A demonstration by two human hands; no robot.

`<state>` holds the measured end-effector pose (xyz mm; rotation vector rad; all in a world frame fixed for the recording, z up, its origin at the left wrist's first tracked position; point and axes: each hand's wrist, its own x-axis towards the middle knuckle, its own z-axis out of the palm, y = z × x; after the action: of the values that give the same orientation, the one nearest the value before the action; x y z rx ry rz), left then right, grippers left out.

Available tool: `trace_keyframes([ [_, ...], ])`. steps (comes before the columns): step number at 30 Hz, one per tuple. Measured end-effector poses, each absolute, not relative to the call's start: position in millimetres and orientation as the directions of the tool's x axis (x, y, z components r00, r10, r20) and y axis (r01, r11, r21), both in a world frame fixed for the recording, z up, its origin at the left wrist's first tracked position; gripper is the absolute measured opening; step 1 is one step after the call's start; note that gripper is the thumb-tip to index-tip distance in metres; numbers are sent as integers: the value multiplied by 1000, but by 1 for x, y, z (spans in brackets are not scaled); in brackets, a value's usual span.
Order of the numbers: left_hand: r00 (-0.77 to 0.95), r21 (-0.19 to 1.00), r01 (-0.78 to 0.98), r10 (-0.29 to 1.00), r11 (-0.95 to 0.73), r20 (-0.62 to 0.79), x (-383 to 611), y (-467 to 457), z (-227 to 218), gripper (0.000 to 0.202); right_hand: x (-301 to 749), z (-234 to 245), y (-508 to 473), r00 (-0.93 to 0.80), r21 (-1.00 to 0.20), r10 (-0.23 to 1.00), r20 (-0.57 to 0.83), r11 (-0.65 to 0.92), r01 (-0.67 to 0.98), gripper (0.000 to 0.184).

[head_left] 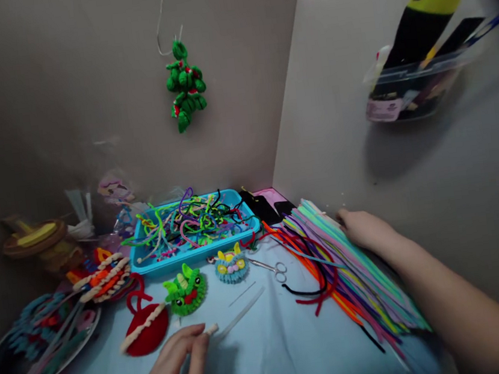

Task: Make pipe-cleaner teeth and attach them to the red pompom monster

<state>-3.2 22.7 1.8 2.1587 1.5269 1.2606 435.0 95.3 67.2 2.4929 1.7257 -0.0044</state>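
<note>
Between the thumb and fingers of my left hand (pixel 178 368) is a small cream twisted piece (pixel 212 329), which looks like coiled pipe cleaner. A thin translucent strip (pixel 246 309) and a needle-like rod (pixel 242 294) lie just beyond it. My right hand (pixel 363 227) reaches to the far right edge of a bundle of coloured pipe cleaners (pixel 354 265); its fingers are bent and partly hidden against the strands. Left of my left hand lies a red pouch-shaped piece (pixel 151 329) crossed by a cream twist. Nearby sit a green fuzzy animal head (pixel 187 292) and a blue one (pixel 232 266).
Small scissors (pixel 271 267) lie mid-table. Behind is a blue tray (pixel 194 257) of pipe-cleaner scraps. A plate (pixel 89 328) with fuzzy pieces stands at left, below a lidded cup (pixel 40 237). A green ornament (pixel 185 88) hangs ahead; a clear bin (pixel 423 84) is on the right wall.
</note>
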Motion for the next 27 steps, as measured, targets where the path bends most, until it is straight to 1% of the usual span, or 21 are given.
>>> trace_keyframes([
  [5,120,605,649,847,-462,518,0,20,2,22,433,64,100,368,84,929,-43,-363,928,27],
  [10,113,613,633,840,-473,531,4,20,7,22,426,70,117,255,70,967,-26,-252,965,31],
  [14,106,619,608,824,-497,557,6,20,12,25,421,72,127,188,58,981,-56,-185,981,28],
  [19,132,619,620,842,-482,523,4,17,9,21,425,71,132,206,29,978,-41,-205,978,24],
  [23,127,625,608,837,-490,532,5,16,8,20,427,69,148,268,-38,963,19,-267,963,21],
  [25,123,629,593,828,-503,547,7,15,9,20,424,71,165,312,-102,947,73,-304,947,20],
  [27,123,633,579,823,-513,555,9,15,10,21,417,78,187,356,-196,924,141,-327,925,25],
])
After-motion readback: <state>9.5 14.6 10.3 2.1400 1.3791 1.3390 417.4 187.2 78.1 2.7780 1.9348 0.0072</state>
